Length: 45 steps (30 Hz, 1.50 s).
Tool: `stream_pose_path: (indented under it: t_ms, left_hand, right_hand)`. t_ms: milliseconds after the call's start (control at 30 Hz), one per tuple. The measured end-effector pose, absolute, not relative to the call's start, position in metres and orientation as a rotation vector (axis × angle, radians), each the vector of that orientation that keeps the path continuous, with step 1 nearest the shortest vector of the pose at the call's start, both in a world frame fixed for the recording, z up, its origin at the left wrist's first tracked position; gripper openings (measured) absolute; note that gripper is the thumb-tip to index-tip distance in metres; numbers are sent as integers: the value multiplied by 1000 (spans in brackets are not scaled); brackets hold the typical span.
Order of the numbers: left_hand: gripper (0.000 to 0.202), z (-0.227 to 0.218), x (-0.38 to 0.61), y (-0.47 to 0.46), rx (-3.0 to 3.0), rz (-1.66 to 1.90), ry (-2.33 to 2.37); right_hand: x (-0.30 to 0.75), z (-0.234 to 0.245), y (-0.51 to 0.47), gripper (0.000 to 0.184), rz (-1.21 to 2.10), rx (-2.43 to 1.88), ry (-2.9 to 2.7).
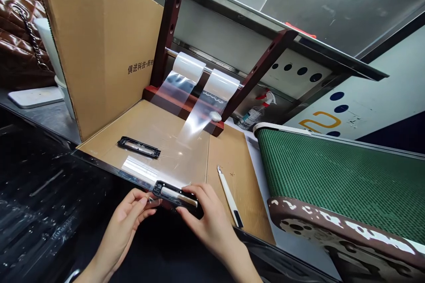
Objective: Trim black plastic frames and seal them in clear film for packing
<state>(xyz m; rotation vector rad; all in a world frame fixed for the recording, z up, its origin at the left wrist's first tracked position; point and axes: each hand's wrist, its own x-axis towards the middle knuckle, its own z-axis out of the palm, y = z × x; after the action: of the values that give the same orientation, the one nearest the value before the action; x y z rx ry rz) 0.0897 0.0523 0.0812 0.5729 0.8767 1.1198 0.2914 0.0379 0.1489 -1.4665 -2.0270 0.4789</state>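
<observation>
My left hand (128,219) and my right hand (207,221) both grip a narrow black plastic frame part (172,194) at the near edge of a cardboard work surface (232,159). The left fingers pinch its left end; the right fingers curl over its right end. A strip of clear film (189,128) runs from two white rolls (206,77) on a dark red stand (169,31) down to the part. A second black frame part (138,147) lies on the cardboard to the left.
A white utility knife (229,194) lies on the cardboard right of my hands. A green conveyor belt (338,177) runs along the right. A tall cardboard wall (99,40) stands on the left, a spray bottle (255,112) behind the stand. Black glossy trays (40,194) lie lower left.
</observation>
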Motion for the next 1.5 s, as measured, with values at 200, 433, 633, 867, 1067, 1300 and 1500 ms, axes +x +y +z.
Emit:
stream_pose_path:
  t_ms: [200,433,633,867,1067,1300,1500]
  left_hand:
    - [26,83,89,53,576,1130,896]
    - [29,81,91,53,564,1134,915]
    - [23,82,91,51,511,1179,864]
    - [35,90,103,48,302,1224,795]
    - [53,90,123,35,193,1106,729]
    - [54,76,133,29,309,1017,802]
    - [50,81,128,30,361,963,762]
  right_hand:
    - [288,147,41,31,465,-1458,-2055]
    - [287,144,42,32,481,-1458,-2073]
    - [286,143,43,30,519,-1470,-2066]
    - [285,141,47,32,570,-1462,-2021]
    - [280,143,48,33,602,-1470,-1969]
    - [280,145,48,34,581,-1512,-2018]
    - [282,153,46,60,558,-1549,-2155]
